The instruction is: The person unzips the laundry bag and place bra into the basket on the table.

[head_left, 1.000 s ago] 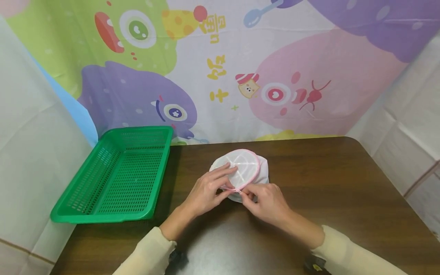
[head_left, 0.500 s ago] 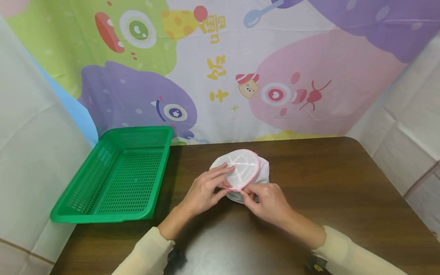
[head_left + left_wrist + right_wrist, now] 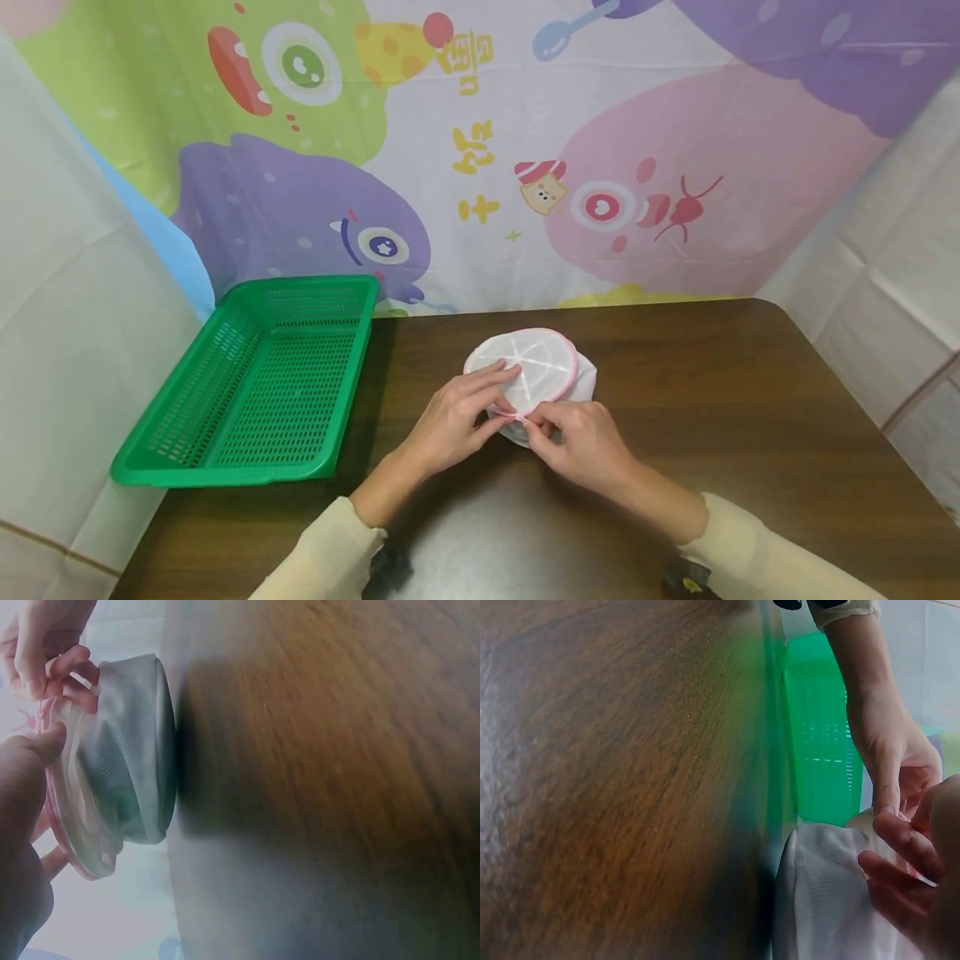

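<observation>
While the dark wood bench [image 3: 712,392] carries both containers, the green basket [image 3: 225,478], its slotted floor in view, stands well to the left of the round white mesh bag [image 3: 543,362], whose contents I cannot make out. The bag, with no long axis, sits just beyond both hands, about equally near: the left hand [image 3: 453,417] pinches its near edge, the right hand [image 3: 581,433] the pink zipper [image 3: 577,367] just beside.
</observation>
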